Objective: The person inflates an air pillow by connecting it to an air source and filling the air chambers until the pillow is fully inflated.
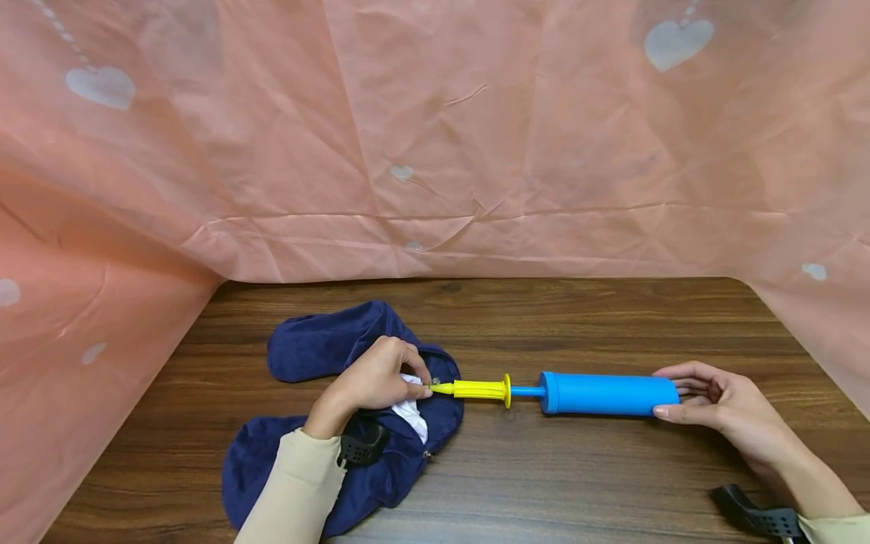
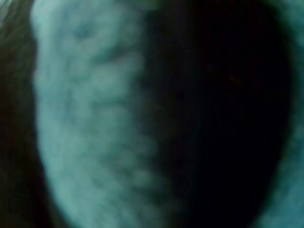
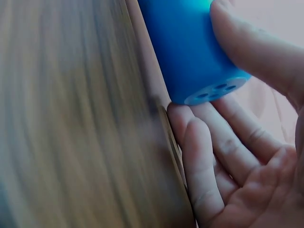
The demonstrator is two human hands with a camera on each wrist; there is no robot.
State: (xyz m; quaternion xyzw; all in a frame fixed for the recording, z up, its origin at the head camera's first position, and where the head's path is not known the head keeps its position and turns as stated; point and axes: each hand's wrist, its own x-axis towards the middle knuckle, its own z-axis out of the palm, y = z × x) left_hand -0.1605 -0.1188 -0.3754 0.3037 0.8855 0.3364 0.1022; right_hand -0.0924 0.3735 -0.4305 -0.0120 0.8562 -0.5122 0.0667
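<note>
A navy U-shaped inflatable neck pillow [image 1: 326,336] lies on the table at left, its cover unzipped at the curve with white material [image 1: 413,419] showing. My left hand [image 1: 381,374] is over this opening, thumb and fingers pinching around the tip of a yellow nozzle. That nozzle [image 1: 479,389] belongs to a blue hand pump [image 1: 608,394], with a stretch of its rod exposed. My right hand [image 1: 737,415] holds the pump's far end between thumb and fingers; the right wrist view shows the holed end face [image 3: 218,90]. Blurred fabric [image 2: 95,118] fills the left wrist view.
The dark wooden table [image 1: 578,476] carries the pillow and pump. A pink curtain [image 1: 476,136] with pale hearts hangs behind and along both sides. Black wrist cameras are strapped on both wrists, the left one [image 1: 363,442] right against the pillow.
</note>
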